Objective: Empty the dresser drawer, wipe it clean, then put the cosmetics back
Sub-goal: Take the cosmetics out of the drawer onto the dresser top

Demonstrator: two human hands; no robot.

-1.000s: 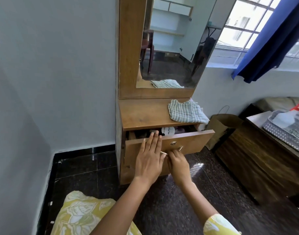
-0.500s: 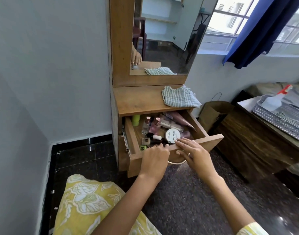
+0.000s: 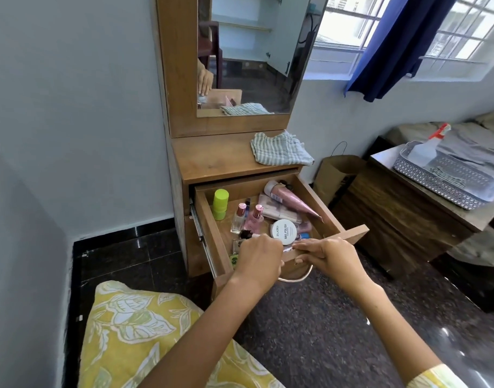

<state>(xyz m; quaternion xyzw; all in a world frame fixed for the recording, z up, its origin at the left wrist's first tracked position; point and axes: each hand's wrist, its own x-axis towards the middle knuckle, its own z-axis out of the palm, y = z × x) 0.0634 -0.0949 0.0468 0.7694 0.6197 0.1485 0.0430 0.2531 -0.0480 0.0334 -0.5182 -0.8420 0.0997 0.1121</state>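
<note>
Left hand (image 3: 258,259) reaching into the open wooden dresser drawer (image 3: 212,233), fingers curled over small cosmetics at its front, grip unclear, right hand (image 3: 328,257) fingers flat along the front edge, round white nail-polish-remover tub (image 3: 283,231) just beyond, striped cloth (image 3: 281,149) on the worktop.

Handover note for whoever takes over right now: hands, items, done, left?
Left hand: fingers curled down inside the drawer at its front; what it grips is hidden.
Right hand: fingers lying along the drawer's front edge, holding nothing.
Drawer is pulled out and full: green bottle, two pink-capped bottles, pink tube, nail polish remover tub.
Striped cloth lies on the dresser top.
Done: drawer open. Left: empty, wipe, refill.
</note>
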